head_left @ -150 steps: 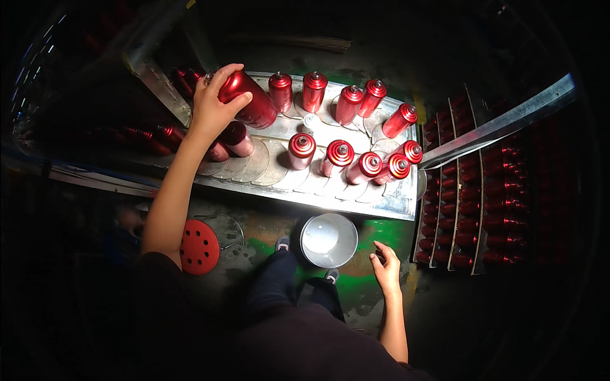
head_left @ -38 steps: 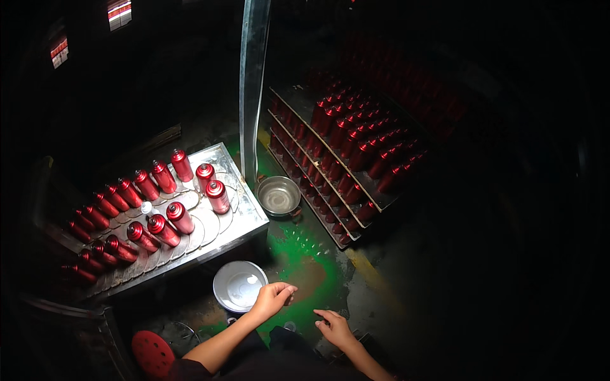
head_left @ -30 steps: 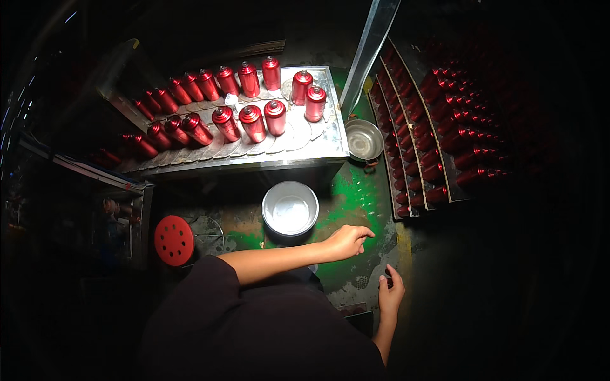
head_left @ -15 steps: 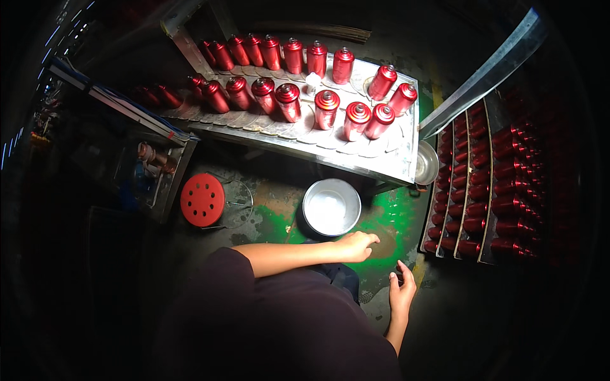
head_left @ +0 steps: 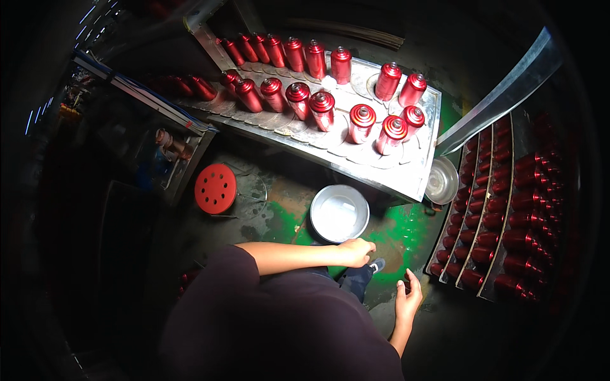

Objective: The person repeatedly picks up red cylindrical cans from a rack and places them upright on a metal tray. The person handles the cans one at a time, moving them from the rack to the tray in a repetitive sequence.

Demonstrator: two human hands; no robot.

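Observation:
My left hand (head_left: 357, 252) is in front of my body, just below the grey metal basin (head_left: 339, 214) in the picture. Its fingers are loosely bent and slightly apart, with nothing seen in them. Farther right, my right hand (head_left: 408, 296) hangs open, thumb and fingers apart, holding nothing. Neither hand touches anything. Ahead stands a metal table (head_left: 416, 168) carrying two rows of shiny red metal cylinders with narrow tops, among them a red cylinder (head_left: 362, 124) near the front edge. Round flat plates lie under the cylinders.
At the right, a multi-tier rack (head_left: 489, 244) holds many red cylinders on their sides. A metal pan (head_left: 441, 180) sits beside the table's right end. On the left are a red round stool (head_left: 215, 188) with holes and a shelf unit (head_left: 190, 159). A curved metal post (head_left: 508, 95) rises at right.
The view has shifted, so table, basin and rack appear lower and farther right. My shoe now shows beside my left hand. Both hands remain without any object; the left fingers are more bent.

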